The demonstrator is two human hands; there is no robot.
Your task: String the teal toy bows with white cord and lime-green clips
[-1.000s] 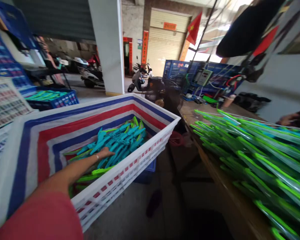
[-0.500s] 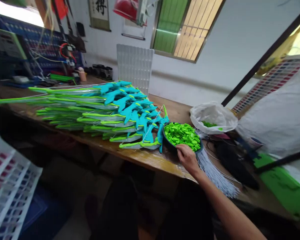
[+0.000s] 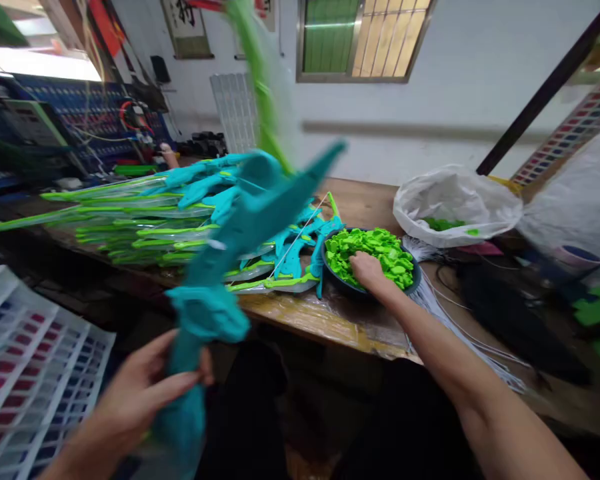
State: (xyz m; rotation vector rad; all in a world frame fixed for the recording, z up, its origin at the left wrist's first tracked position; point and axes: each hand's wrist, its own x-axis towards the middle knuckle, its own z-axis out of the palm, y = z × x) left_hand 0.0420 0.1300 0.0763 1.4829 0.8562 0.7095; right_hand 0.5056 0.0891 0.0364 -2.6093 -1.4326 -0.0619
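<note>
My left hand [image 3: 155, 383] is wrapped around the teal handle of a toy bow [image 3: 205, 313], raised close to the camera and blurred. A bright green limb runs up from its teal body. My right hand [image 3: 367, 270] reaches into a dark round bowl [image 3: 330, 273] of small bright green plastic pieces [image 3: 383, 250]. Its fingers are curled down among the pieces, with the tips hidden, so what they pinch does not show. Behind the held bow, a pile of similar teal and green toy bows [image 3: 125, 230] covers the bench.
Right of the bowl sit a white plastic bag [image 3: 455, 200] with green pieces inside and a bundle of white strings [image 3: 460, 333]. A black item [image 3: 520, 320] lies farther right. A white lattice basket [image 3: 40, 360] stands low at left. The wooden bench's front edge [image 3: 310, 320] runs before me.
My left hand has come into view holding a toy bow. My right hand has moved from the bowl's near rim in among the green pieces. The camera has shifted slightly.
</note>
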